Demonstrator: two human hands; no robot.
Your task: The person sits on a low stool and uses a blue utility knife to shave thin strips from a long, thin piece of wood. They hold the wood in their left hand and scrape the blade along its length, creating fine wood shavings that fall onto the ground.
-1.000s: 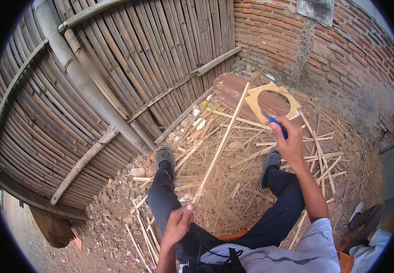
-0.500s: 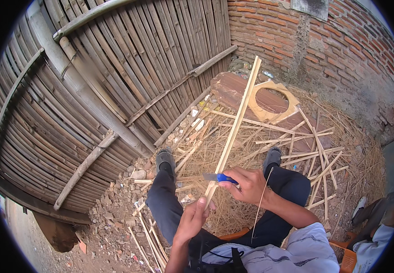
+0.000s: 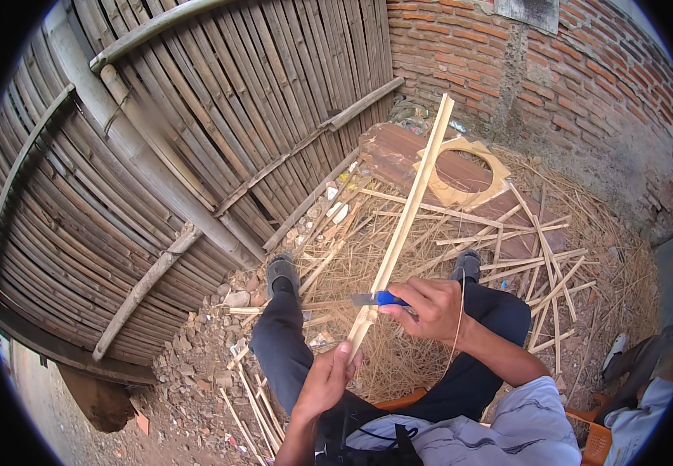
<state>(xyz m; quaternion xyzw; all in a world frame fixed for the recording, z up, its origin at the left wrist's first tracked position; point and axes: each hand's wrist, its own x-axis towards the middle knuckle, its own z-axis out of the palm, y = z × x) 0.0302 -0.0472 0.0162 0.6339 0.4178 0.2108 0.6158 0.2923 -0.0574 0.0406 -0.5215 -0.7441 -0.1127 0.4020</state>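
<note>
My left hand point(image 3: 329, 379) is closed round the near end of a long split bamboo strip point(image 3: 414, 203), which slants away from me toward the brick wall. In my right hand point(image 3: 431, 309) is a knife point(image 3: 388, 298) with a blue handle. Its blade points left and lies across the strip, just beyond a knot and a little past my left hand. A thin, curved bamboo sliver point(image 3: 458, 322) hangs by my right wrist; what holds it there is hidden.
Bamboo strips point(image 3: 550, 272) and shavings point(image 3: 398, 365) litter the ground between and beyond my feet. A brown board point(image 3: 387, 155) carries a yellowish panel point(image 3: 498, 186) with a round hole. A bamboo fence point(image 3: 220, 116) stands left, a brick wall point(image 3: 461, 46) behind. Another person's leg point(image 3: 638, 359) shows at right.
The strip's far end has swung slightly right. My right hand and the knife have shifted a little to the right, and the sliver at the wrist has moved with them.
</note>
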